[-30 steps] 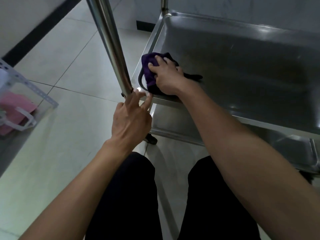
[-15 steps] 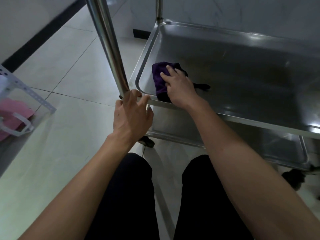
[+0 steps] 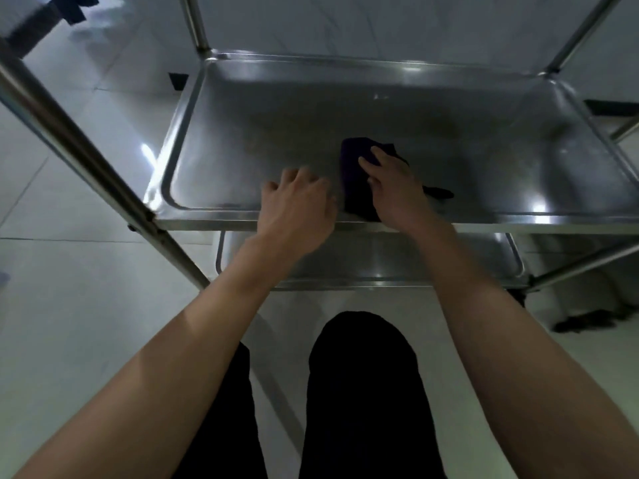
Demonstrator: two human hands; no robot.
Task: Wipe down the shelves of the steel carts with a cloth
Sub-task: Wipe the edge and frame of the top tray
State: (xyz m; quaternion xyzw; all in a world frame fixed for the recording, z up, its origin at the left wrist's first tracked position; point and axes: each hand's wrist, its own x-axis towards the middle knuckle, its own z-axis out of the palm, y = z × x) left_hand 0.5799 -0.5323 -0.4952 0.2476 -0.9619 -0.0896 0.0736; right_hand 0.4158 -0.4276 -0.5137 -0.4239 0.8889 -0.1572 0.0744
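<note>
Both hands had shifted rightward from the cart's left corner post: the right hand (image 3: pixel 394 188) lay flat, fingers straight, pressing the dark cloth (image 3: pixel 356 181) onto the steel shelf (image 3: pixel 484 150) near its front edge. Beside it, the left hand (image 3: pixel 297 205) hovered blurred, fingers loosely curled, holding nothing. Bunched, the cloth ran front to back.

left hand (image 3: pixel 297 205) off post, now over shelf rim | cloth (image 3: pixel 356 178) apparently moved toward mid-shelf

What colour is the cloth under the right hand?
Dark purple cloth, nearly black in this dim light; the head view shows it.
</note>
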